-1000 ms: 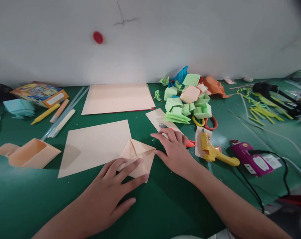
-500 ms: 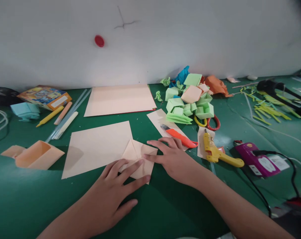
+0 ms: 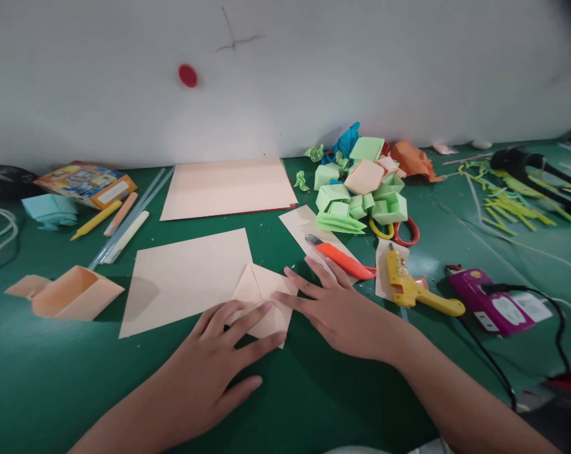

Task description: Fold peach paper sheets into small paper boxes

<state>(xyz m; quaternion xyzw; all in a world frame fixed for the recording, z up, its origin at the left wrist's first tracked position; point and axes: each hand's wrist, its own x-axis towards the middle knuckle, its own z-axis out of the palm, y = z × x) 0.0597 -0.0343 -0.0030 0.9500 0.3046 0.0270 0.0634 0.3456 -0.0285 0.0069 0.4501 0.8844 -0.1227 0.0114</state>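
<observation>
Folded paper [image 3: 260, 285], just right of the nearer flat sheet [image 3: 184, 277], is being pressed by the spread fingers of the left hand [image 3: 219, 353] and right hand [image 3: 349, 318]. Creasing is apparently being performed; next, even pressure is seemingly being required.

Flat green tabletop [image 3: 328, 403] lies open between left forearm [image 3: 148, 391] and right forearm [image 3: 446, 372]. Rightward, an orange-handled cutter [image 3: 346, 260] and yellow plastic glue gun [image 3: 411, 290] obstruct

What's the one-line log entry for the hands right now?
left hand: fingers spread on folded paper; right hand: fingers at paper's right side; near right hand: orange knife; farther right: glue gun
</observation>
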